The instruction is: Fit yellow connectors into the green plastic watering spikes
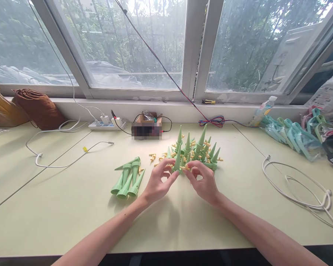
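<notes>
My left hand (158, 181) pinches a green cone-shaped spike (178, 161) near its base, holding it upright above the pale table (72, 207). My right hand (202, 181) pinches a small yellow piece (186, 168) at the side of that same spike. Just behind my hands stands a cluster of upright green spikes (198, 147) with small yellow parts (152, 157) scattered around them. To the left of my left hand lies a small heap of green spikes (127, 179) on their sides.
A power strip (105, 125) with white cables (61, 162) lies at the back left, a small cardboard box (147, 127) behind the spikes. Brown bags (39, 107) sit far left. Teal packaged items (294, 136) and a white cable (294, 184) lie at the right. Windows run along the back.
</notes>
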Available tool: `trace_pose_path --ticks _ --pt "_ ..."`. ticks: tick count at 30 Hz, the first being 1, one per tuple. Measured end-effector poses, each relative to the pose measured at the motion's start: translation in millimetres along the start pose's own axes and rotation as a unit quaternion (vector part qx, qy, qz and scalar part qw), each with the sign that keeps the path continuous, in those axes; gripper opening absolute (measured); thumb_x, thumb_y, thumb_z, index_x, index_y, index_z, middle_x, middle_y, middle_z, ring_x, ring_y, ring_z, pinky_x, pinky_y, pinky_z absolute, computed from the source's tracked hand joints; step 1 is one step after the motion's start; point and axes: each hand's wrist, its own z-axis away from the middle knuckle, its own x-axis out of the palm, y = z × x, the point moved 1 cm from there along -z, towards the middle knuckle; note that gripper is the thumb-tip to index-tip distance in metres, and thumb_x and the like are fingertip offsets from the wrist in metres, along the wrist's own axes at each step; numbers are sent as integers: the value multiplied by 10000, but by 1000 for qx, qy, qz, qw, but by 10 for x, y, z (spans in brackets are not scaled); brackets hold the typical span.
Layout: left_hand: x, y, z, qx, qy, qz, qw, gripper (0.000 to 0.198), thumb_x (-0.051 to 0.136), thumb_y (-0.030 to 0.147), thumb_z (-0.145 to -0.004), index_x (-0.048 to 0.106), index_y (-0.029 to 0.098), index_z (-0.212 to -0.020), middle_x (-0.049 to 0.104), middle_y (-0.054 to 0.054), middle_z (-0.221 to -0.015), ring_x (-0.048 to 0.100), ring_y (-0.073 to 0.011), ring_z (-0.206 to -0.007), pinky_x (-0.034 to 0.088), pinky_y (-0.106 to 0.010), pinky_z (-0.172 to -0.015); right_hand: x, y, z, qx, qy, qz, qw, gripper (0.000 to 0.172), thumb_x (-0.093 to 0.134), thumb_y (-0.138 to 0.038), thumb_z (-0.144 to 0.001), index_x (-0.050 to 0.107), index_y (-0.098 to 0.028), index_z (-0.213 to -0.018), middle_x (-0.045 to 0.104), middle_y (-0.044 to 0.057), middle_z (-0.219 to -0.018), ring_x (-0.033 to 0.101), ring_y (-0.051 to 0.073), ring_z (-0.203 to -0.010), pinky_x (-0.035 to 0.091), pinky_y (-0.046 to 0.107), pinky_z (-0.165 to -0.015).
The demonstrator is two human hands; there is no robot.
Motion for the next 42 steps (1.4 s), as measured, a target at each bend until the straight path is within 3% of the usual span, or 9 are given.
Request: trace_pose_path --ticks 13,22,32,42 --pt "-21 -13 -19 47 -8 -43 998 211 623 267 -912 614 223 -1118 559 -53 -1031 561 -98 -717 504 -206 -578 -9 9 -17 -9 -11 0 1000 92 601 -301 -950 580 -212 -966 603 -23 -702 497 92 -453 453 252 -465" --pt "-30 -51 -23 92 -6 -90 992 215 585 237 -938 648 244 -1144 579 -78 -1107 558 -83 -691 525 -192 -546 -15 53 -28 43 -25 -77 996 164 649 -370 -919 610 -211 -936 646 7 -826 484 74 -438 473 245 -395" --pt "2 -34 -16 85 20 -71 994 223 636 273 -911 624 227 -1128 580 -62 -1050 581 -80 -656 516 -186 -517 -31 8 -41 58 -27 -68 996 196 637 -395 -929 606 -201 -917 638 1 -777 516 85 -440 460 243 -398" --pt "33 5 -1 81 5 -68 994 227 656 281 -892 626 212 -1107 584 -58 -1018 565 -69 -609 486 -180 -483 -33 37 -26 72 -22 -82 994 277 541 -432 -989 595 -199 -849 621 1 -720 566 107 -455 478 245 -415"
